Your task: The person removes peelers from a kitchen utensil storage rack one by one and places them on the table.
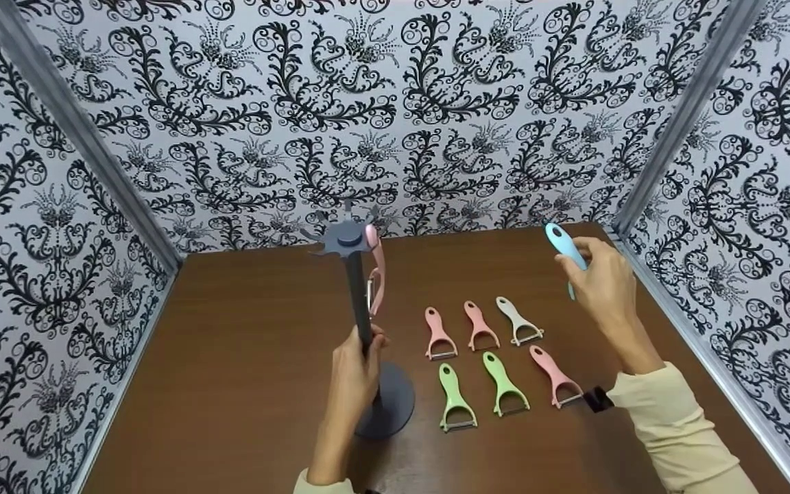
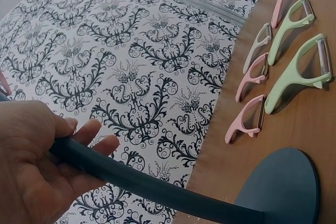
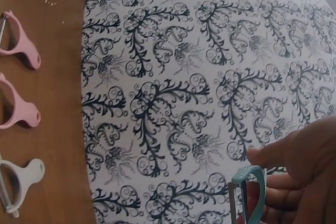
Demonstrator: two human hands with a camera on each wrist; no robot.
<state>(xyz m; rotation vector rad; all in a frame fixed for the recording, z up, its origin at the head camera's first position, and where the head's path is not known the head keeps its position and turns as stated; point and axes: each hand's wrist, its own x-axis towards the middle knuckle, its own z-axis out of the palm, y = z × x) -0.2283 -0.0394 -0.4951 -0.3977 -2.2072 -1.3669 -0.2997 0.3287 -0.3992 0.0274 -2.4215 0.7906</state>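
Observation:
My left hand (image 1: pixel 357 363) grips the dark grey post (image 1: pixel 359 295) of a stand, whose round base (image 1: pixel 395 401) rests on the table. At its top is a hooked disc (image 1: pixel 343 237), and a pink peeler (image 1: pixel 378 271) hangs from one hook. In the left wrist view, fingers curl round the post (image 2: pixel 152 187). My right hand (image 1: pixel 604 281) holds a blue peeler (image 1: pixel 563 243) up above the table's right side, handle end upward. In the right wrist view, thumb and fingers pinch that peeler (image 3: pixel 257 198) near its blade end.
Several peelers lie in two rows right of the stand: pink (image 1: pixel 436 333), pink (image 1: pixel 481 326) and white (image 1: pixel 518 322) behind; green (image 1: pixel 457 398), green (image 1: pixel 505 384) and pink (image 1: pixel 556 377) in front. Patterned walls (image 1: pixel 340 103) enclose the brown table (image 1: pixel 230 384).

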